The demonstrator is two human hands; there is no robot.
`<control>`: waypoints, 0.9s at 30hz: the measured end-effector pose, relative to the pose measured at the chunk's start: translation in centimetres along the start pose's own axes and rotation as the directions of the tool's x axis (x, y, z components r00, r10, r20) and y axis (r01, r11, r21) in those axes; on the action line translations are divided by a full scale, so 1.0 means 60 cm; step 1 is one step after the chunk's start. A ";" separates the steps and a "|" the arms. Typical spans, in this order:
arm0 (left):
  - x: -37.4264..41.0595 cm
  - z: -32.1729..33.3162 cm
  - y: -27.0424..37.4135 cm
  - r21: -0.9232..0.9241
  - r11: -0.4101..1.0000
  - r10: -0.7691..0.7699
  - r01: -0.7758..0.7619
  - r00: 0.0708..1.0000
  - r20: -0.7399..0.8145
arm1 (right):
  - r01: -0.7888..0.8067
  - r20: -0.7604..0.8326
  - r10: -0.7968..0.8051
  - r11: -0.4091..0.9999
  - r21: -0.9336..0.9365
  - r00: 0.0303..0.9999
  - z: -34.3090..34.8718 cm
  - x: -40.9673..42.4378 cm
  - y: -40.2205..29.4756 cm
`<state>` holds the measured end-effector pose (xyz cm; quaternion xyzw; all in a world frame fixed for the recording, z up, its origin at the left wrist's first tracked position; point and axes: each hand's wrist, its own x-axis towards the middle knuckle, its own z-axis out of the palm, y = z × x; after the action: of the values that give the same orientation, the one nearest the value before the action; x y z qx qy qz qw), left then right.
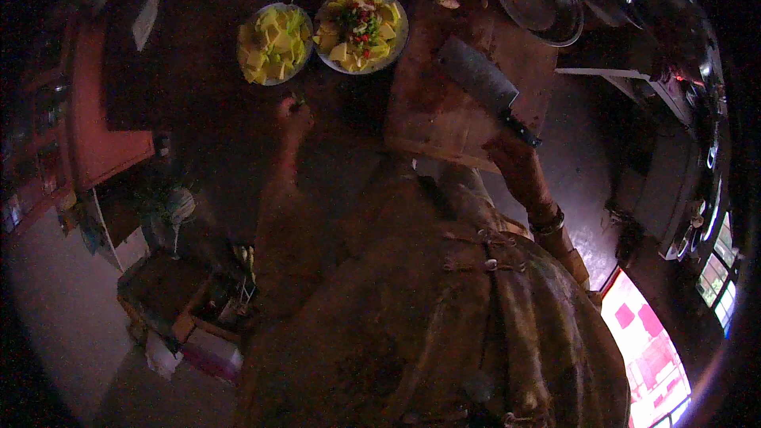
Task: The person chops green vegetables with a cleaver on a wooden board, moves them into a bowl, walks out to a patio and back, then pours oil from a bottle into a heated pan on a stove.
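My right hand (512, 151) is at the near right edge of a wooden cutting board (416, 125), its fingers at the dark handle of a cleaver (478, 70); dimness hides whether they close round it. The cleaver's broad blade lies over the board. Left of the board, my left hand (295, 114) has its fingers curled around a small green piece, blurred and dark. Just beyond it stands a plate of yellow-green slices (274, 44). Beside that, touching or nearly so, is a second plate of yellow slices (361, 30), topped with chopped green and red bits.
A metal basin (538, 0) stands beyond the board's right corner. Pale scraps (447, 0) lie at the board's far edge. A pale flat object (146, 21) is at the far left. Below left stands a small wooden table (163, 282); a red-edged cabinet (89, 101) is behind it.
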<state>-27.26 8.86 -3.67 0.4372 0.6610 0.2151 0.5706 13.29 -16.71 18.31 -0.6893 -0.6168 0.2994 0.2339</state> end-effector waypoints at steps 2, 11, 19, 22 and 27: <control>-0.024 -0.026 0.011 -0.127 0.986 0.106 -0.106 0.994 -0.005 | 0.044 0.015 -0.043 0.997 -0.066 0.999 -0.005 -0.002 -0.006; -0.118 0.058 0.164 0.073 0.986 0.133 -0.148 0.976 0.172 | -0.162 0.021 0.212 0.675 0.720 0.977 0.041 0.001 -0.038; 0.022 0.174 0.046 0.477 0.592 0.761 -0.650 0.645 -0.066 | -0.168 0.051 0.160 0.944 0.284 0.986 -0.004 -0.009 -0.047; 0.012 0.209 0.064 0.550 0.586 0.704 -0.595 0.710 0.018 | -0.132 -0.025 0.139 0.974 0.186 0.990 0.002 -0.037 -0.028; 0.047 0.140 0.025 0.611 0.516 0.687 -0.601 0.716 0.125 | -0.161 -0.033 0.175 0.955 0.250 0.984 0.014 -0.049 -0.040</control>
<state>-18.75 10.18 -6.25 0.7948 0.5192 0.2135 0.2304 10.83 -19.33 19.76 -0.7127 -0.5073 0.3735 0.3084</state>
